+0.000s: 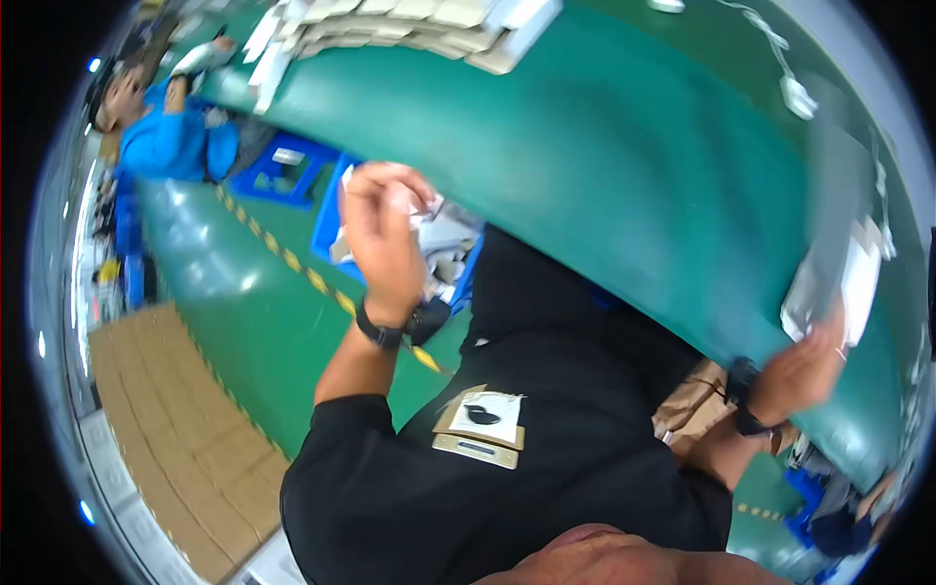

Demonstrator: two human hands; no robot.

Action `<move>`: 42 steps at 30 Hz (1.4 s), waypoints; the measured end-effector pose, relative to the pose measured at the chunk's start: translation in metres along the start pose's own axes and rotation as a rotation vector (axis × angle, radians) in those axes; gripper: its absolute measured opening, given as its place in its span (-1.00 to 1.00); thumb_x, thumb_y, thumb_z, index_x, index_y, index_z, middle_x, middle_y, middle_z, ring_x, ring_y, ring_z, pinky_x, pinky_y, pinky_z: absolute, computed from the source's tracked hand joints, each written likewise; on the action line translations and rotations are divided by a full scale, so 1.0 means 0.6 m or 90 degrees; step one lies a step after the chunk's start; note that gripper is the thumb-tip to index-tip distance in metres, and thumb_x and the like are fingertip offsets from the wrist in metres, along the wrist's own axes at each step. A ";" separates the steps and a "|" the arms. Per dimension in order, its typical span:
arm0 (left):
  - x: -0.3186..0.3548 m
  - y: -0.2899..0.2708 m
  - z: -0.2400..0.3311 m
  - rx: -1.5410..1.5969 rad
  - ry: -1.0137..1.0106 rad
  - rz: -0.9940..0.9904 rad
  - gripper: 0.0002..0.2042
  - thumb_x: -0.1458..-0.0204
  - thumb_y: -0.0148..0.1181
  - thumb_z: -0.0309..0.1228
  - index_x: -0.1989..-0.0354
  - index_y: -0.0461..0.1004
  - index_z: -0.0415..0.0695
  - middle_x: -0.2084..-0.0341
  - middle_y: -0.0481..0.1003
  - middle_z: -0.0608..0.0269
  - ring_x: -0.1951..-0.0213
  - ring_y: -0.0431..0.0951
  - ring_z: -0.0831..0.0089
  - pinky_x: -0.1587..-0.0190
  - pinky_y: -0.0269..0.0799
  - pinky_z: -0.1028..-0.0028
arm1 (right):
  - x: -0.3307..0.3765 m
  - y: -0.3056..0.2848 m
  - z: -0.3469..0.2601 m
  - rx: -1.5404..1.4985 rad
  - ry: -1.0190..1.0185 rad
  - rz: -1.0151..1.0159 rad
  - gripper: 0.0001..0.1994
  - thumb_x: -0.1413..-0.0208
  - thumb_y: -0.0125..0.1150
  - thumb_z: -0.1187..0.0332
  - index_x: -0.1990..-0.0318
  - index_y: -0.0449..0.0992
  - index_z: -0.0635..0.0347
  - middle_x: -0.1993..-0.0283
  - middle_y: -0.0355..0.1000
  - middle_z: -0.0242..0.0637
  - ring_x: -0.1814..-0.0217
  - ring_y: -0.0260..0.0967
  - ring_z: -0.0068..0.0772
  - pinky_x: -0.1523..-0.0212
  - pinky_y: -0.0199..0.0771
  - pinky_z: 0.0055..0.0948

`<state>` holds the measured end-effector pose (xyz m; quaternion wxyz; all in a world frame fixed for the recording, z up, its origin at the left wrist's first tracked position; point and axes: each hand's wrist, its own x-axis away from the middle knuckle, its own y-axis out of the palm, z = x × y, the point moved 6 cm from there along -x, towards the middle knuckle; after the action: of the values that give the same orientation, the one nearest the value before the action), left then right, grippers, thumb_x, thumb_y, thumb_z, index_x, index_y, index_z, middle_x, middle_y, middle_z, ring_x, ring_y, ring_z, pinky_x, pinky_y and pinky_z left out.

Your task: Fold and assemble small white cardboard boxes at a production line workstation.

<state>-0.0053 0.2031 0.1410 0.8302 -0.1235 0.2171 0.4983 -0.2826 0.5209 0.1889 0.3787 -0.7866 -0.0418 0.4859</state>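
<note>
My left hand (383, 239) is raised past the table's near edge, above a blue bin (325, 226) filled with white and grey scraps (450, 244). Its fingers are curled together, and a small whitish bit shows at them, too blurred to name. Far to the right, my right hand (798, 375) reaches over the table edge, smeared by motion. Its fingertips are at a stack of flat white pieces (860, 283); whether they grip one cannot be made out. A blurred grey translucent sheet (837, 195) stretches above that stack.
A green-topped table (585, 166) spans the front, with stacked white cartons (409, 24) at its far side. White cables (799, 97) run along the far right. A person in blue (171, 136) sits at far left near a blue stool (283, 171). Brown paper (697, 400) lies below my right arm.
</note>
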 end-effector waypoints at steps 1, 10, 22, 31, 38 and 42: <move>0.007 0.066 0.022 0.066 -0.036 -0.080 -0.50 -0.19 0.18 -0.20 -0.17 0.23 -0.24 0.10 0.44 0.07 0.13 0.48 0.34 0.12 0.41 0.44 | -0.018 0.025 -0.067 -0.072 -0.129 -0.076 -0.63 -0.40 -0.18 0.35 -0.08 0.48 0.45 -0.07 0.49 0.06 -0.09 0.48 0.03 -0.09 0.48 -0.17; 0.045 0.341 0.002 0.449 -0.374 -0.351 0.19 0.24 0.43 0.22 -0.44 -0.13 -0.21 -0.28 0.19 -0.11 -0.23 0.34 0.04 -0.27 0.24 0.16 | 0.013 0.036 -0.161 -0.413 -0.170 -0.219 -0.69 -0.20 0.10 0.36 -0.02 0.50 0.37 0.12 0.53 -0.03 0.01 0.52 -0.02 0.00 0.51 -0.19; 0.108 0.359 0.007 0.386 -0.404 -0.687 0.01 0.02 0.37 -0.11 -0.47 -0.24 -0.07 -0.17 0.30 -0.11 -0.16 0.40 0.17 -0.18 0.32 0.24 | 0.014 0.044 -0.004 -0.664 0.293 -0.754 -0.64 -0.09 0.35 0.34 -0.01 0.44 0.26 0.26 0.55 -0.22 0.17 0.51 -0.46 0.10 0.41 -0.53; 0.113 0.346 -0.008 0.387 -0.396 -0.610 -0.15 -0.11 0.17 -0.21 -0.44 -0.31 0.03 -0.10 0.33 -0.09 -0.07 0.43 0.24 -0.09 0.36 0.26 | 0.063 0.076 -0.042 -0.888 0.371 -0.254 -0.68 -0.18 0.27 0.32 0.00 0.50 0.34 -0.06 0.45 -0.09 -0.01 0.47 -0.35 0.11 0.48 -0.40; 0.127 0.357 0.002 0.430 -0.386 -0.493 -0.16 -0.15 0.13 -0.26 -0.44 -0.37 0.02 -0.05 0.36 -0.11 0.00 0.45 0.27 -0.06 0.37 0.28 | 0.058 0.073 -0.056 -0.841 0.278 -0.158 -0.70 -0.27 0.15 0.22 0.11 0.57 0.33 -0.03 0.47 -0.03 -0.08 0.48 -0.14 -0.02 0.50 -0.25; 0.120 0.350 -0.001 0.399 -0.421 -0.536 -0.17 -0.15 0.13 -0.32 -0.44 -0.36 -0.02 -0.06 0.36 -0.15 -0.03 0.45 0.25 -0.09 0.34 0.27 | 0.027 0.062 -0.044 -0.774 0.145 -0.205 -0.76 -0.24 0.18 0.29 0.15 0.59 0.32 0.03 0.51 -0.01 -0.07 0.50 -0.09 -0.04 0.51 -0.25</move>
<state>-0.1612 0.3580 0.1081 0.9757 0.2121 0.0171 0.0524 -0.2642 0.4868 0.1596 -0.0648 -0.8915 -0.3872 0.2261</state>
